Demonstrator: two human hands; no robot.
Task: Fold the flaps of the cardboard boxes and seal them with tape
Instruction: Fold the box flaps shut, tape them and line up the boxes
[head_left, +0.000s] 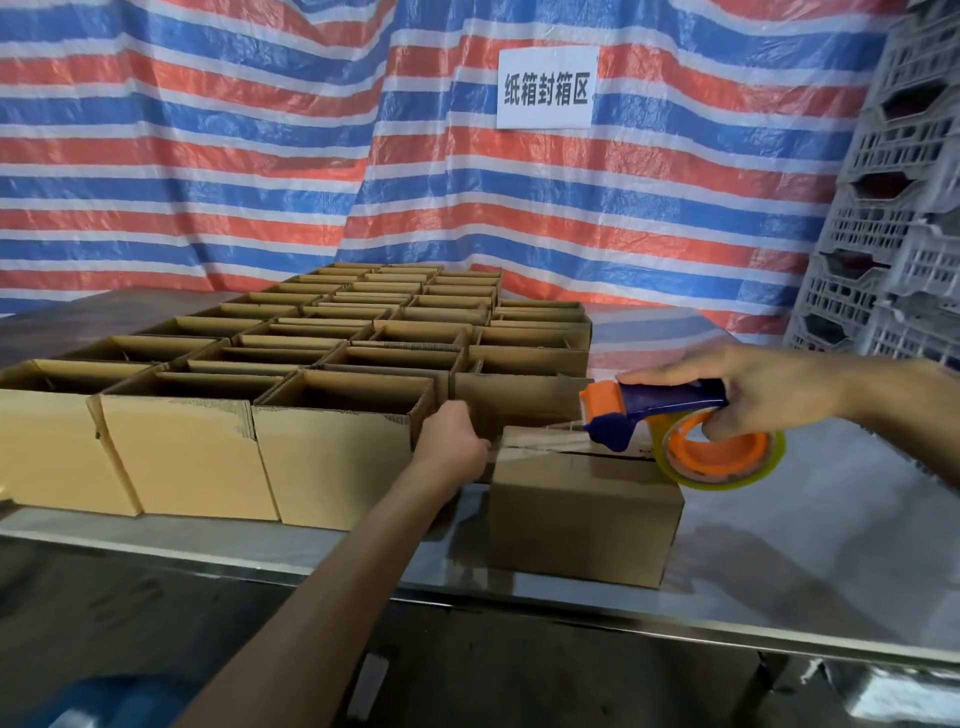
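One closed corrugated box (582, 519) on smooth steel table (810, 551), just right of my left hand (452, 441). Left hand curled, pinching clear tape strip (540, 442) at box's top edge. My right hand (753, 395) grips blue-orange plastic dispenser (649, 408), glossy round roll (727, 457) beneath palm. Open boxes (332, 447) left of left hand.

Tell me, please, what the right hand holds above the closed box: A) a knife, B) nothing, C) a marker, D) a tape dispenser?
D: the right hand grips a blue-and-orange tape dispenser over the box, and the left hand pinches the end of the tape drawn from it.
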